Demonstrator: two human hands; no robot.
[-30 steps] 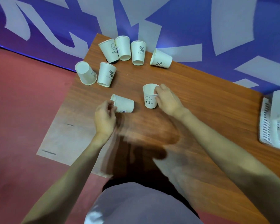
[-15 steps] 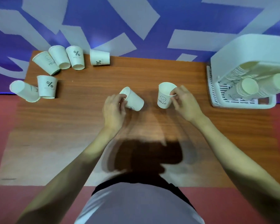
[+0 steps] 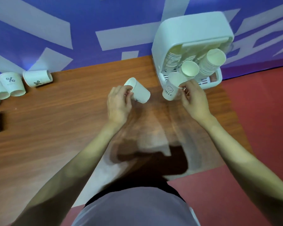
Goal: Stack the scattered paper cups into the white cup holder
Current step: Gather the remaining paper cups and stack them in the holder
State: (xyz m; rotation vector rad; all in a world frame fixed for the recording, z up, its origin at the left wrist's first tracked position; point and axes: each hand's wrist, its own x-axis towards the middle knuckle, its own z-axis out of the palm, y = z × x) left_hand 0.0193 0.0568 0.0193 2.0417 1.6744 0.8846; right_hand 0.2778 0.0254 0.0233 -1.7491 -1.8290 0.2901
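Both bare arms being stretched forward from bottom corners, elbows bent a little, wrists straight. Left hand (image 3: 119,103) being held palm down, back of hand facing up, fingers (image 3: 127,89) and thumb being curled round rim end of tilted paper cup (image 3: 140,92). Right hand (image 3: 194,99) being held further forward and to right, back up, fingertips (image 3: 184,86) being pinched on rim of second cup (image 3: 171,89). Hands being kept apart, not touching. Both forearms being blurred lower down.
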